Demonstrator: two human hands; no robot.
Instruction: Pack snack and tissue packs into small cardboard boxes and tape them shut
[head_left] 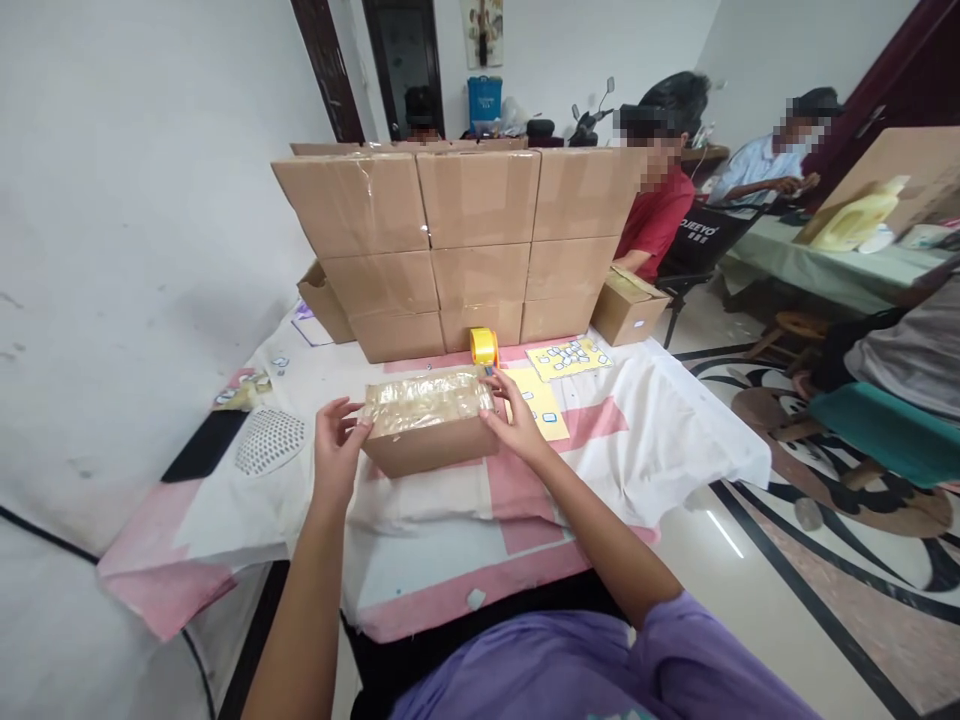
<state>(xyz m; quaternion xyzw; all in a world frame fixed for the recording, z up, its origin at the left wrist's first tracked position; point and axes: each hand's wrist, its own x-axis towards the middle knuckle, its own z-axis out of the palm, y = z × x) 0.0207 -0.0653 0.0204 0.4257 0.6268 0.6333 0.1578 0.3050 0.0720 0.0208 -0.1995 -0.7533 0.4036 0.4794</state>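
A small cardboard box (pixel 431 445), its top covered in clear tape, lies on the cloth-covered table (pixel 660 440) in front of me. My left hand (pixel 336 440) grips its left end. My right hand (pixel 512 417) holds its right end, fingers on the top edge. Just behind the box stands a yellow tape dispenser (pixel 484 346). To its right lie two yellow label sheets (pixel 568 357), the nearer one partly under my right hand.
A wall of stacked sealed cardboard boxes (pixel 465 250) fills the table's back. An open box (pixel 628 305) sits at its right, another at its left (pixel 322 300). A white wall is close on the left. Several people sit at another table (pixel 825 265) to the right.
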